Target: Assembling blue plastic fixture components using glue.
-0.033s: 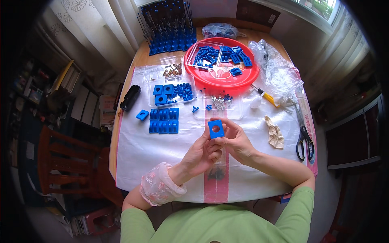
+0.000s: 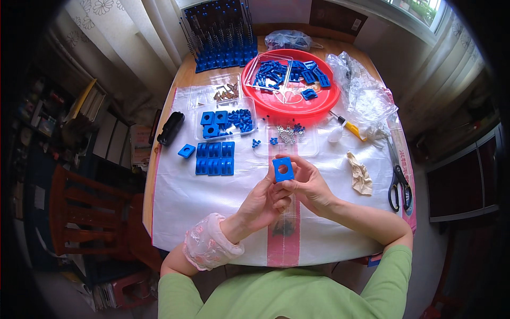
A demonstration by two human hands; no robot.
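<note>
A flat blue rectangular plastic part (image 2: 283,169) with a round hole is held up in front of me, over the pink stripe of the white sheet. My left hand (image 2: 268,194) grips its lower left side, thumb against the edge, fingers curled beneath. From the right, my right hand (image 2: 305,183) pinches it with the thumb at the lower edge and a finger at the top. Beyond the hands are small blue pieces (image 2: 273,141) and white rings (image 2: 288,135) on a clear lid (image 2: 311,150). To the left stand blue ribbed parts (image 2: 214,158) in rows, near a single holed part (image 2: 186,151).
A clear tray (image 2: 251,112) holds blue parts. Behind it are brown metal pieces (image 2: 227,93) and a red basin (image 2: 332,103) of blue parts. Scissors (image 2: 398,186), a yellow-handled tool (image 2: 353,129) and a crumpled cloth (image 2: 359,174) lie right; a black case (image 2: 170,128) lies left.
</note>
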